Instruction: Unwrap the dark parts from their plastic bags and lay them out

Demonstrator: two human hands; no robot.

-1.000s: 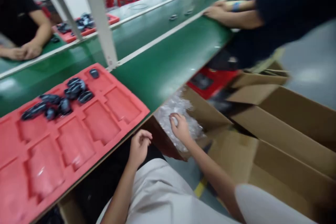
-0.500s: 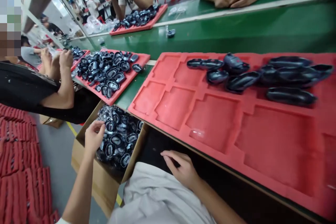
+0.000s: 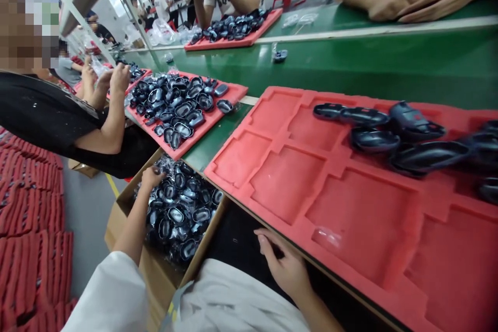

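Note:
My left hand [image 3: 151, 178] is over the far left side of a cardboard box [image 3: 209, 229] filled with glossy dark blue, oval plastic shells [image 3: 176, 215], some in clear wrapping. Its fingers are closed on a dark shell at the edge of the pile. My right hand [image 3: 287, 265] hangs beside the near edge of a large red foam tray [image 3: 239, 192], thumb and fingertips curled together with nothing visible between them. Several larger dark shells [image 3: 373, 140] lie across the tray's far compartments, and a scrap of clear film [image 3: 328, 237] lies in a nearer one.
A second red tray [image 3: 238, 94], heaped with shells, is on the green table [image 3: 327, 70] beside a person in black [image 3: 46, 114]. Across stands another loaded tray [image 3: 268, 23]; people's arms rest or work there. Red foam sheets [image 3: 31, 228] are stacked at left.
The view has shifted left, so the trays and box appear farther right. My left hand has reached farther into the box and closed on a shell. My right hand stays beside the tray.

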